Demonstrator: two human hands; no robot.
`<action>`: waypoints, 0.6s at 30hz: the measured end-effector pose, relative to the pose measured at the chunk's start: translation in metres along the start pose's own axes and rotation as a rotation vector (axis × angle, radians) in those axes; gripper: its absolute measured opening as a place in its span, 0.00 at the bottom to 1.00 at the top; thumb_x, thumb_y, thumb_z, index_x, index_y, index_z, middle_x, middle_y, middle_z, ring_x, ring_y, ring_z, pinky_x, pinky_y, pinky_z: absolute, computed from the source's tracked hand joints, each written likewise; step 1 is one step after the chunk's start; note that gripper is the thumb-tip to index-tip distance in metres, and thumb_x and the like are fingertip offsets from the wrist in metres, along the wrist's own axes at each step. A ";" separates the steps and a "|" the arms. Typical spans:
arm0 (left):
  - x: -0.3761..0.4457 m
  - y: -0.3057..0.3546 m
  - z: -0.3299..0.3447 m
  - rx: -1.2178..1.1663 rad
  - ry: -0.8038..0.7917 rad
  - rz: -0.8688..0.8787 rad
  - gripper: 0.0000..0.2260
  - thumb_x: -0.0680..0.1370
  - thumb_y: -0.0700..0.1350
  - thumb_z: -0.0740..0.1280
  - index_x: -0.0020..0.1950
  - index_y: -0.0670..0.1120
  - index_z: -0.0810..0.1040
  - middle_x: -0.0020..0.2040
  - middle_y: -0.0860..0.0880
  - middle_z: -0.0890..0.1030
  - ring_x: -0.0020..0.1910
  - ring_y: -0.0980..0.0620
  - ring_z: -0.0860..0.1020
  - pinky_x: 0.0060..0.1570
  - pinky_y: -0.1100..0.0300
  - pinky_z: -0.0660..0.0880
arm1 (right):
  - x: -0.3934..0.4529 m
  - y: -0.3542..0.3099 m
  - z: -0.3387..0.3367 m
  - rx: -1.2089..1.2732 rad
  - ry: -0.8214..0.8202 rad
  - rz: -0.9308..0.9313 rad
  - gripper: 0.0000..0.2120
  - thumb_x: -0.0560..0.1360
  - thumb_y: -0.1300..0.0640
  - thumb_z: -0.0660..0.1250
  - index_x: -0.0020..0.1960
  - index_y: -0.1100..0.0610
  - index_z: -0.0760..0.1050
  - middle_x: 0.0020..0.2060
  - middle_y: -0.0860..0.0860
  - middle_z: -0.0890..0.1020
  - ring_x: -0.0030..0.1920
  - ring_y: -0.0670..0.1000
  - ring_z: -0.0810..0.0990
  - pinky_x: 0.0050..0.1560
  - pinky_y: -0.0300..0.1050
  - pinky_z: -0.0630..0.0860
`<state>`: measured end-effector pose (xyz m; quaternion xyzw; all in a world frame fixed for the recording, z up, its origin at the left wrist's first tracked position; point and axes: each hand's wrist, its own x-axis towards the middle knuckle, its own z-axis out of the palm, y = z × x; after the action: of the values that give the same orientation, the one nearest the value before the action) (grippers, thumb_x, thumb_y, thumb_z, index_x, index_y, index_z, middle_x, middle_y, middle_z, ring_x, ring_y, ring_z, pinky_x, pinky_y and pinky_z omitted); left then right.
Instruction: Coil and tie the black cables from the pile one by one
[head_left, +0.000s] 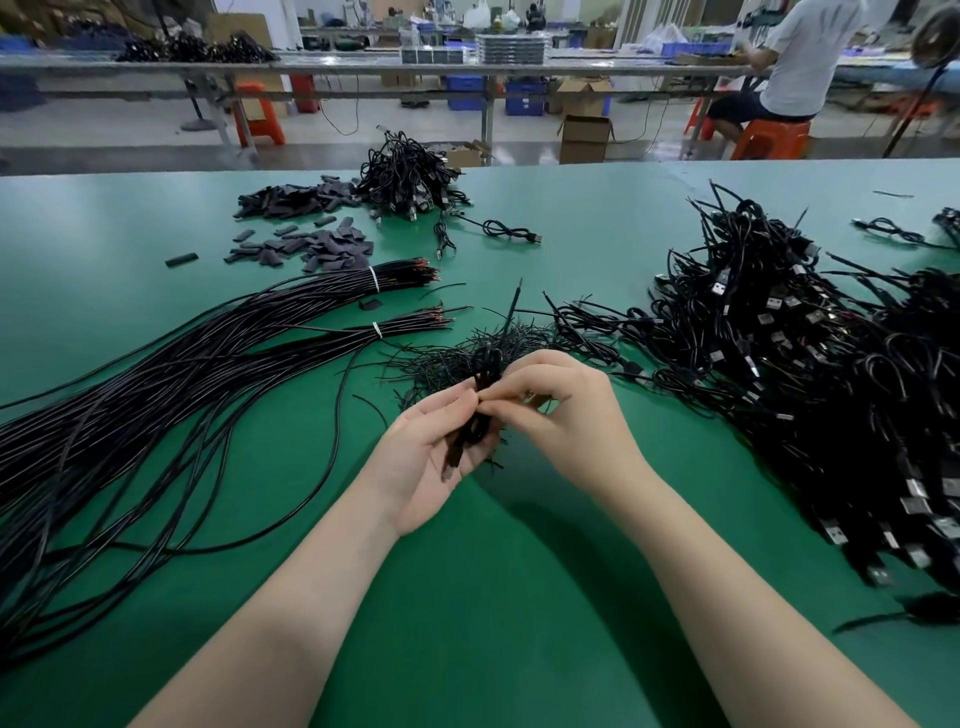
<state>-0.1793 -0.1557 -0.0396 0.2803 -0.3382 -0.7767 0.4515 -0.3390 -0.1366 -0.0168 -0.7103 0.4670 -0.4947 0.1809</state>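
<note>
At the centre of the green table (493, 597), the left hand (431, 457) cradles a small coiled black cable (480, 410) in curled fingers, while the right hand (566, 410) pinches a thin tie at its waist. The cable looks light, limp and springy, best held mid-bundle. The loose ties (452, 358) lie at 12 o'clock, the uncoiled cables (156, 395) at 9, and the finished heap (831, 374) at 3.

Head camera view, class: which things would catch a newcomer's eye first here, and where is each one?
At the centre, the left hand and right hand work a small coiled black cable above the green table. A big heap of tied cables fills the right side. Long loose cables fan across the left.
</note>
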 end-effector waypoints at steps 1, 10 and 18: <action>0.000 0.000 -0.001 -0.017 0.006 -0.007 0.07 0.71 0.40 0.69 0.47 0.44 0.85 0.44 0.46 0.84 0.40 0.52 0.83 0.37 0.62 0.80 | -0.001 0.000 0.000 0.034 0.018 0.022 0.05 0.69 0.60 0.77 0.41 0.51 0.83 0.39 0.46 0.82 0.42 0.45 0.79 0.44 0.36 0.75; -0.002 0.003 -0.002 0.145 -0.081 -0.056 0.09 0.74 0.45 0.66 0.44 0.45 0.86 0.39 0.49 0.82 0.36 0.56 0.80 0.32 0.67 0.77 | -0.007 0.005 0.005 0.237 -0.139 0.189 0.09 0.71 0.55 0.73 0.49 0.44 0.82 0.38 0.48 0.83 0.36 0.45 0.80 0.41 0.41 0.78; 0.001 -0.005 0.004 0.099 -0.023 0.004 0.17 0.75 0.51 0.66 0.59 0.44 0.82 0.52 0.46 0.83 0.44 0.51 0.82 0.41 0.60 0.79 | 0.010 -0.016 -0.021 0.606 0.255 0.336 0.07 0.79 0.62 0.64 0.49 0.54 0.79 0.43 0.50 0.85 0.44 0.47 0.82 0.49 0.41 0.78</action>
<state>-0.1855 -0.1538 -0.0413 0.2929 -0.3820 -0.7610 0.4349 -0.3486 -0.1330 0.0095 -0.4705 0.4284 -0.6585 0.4019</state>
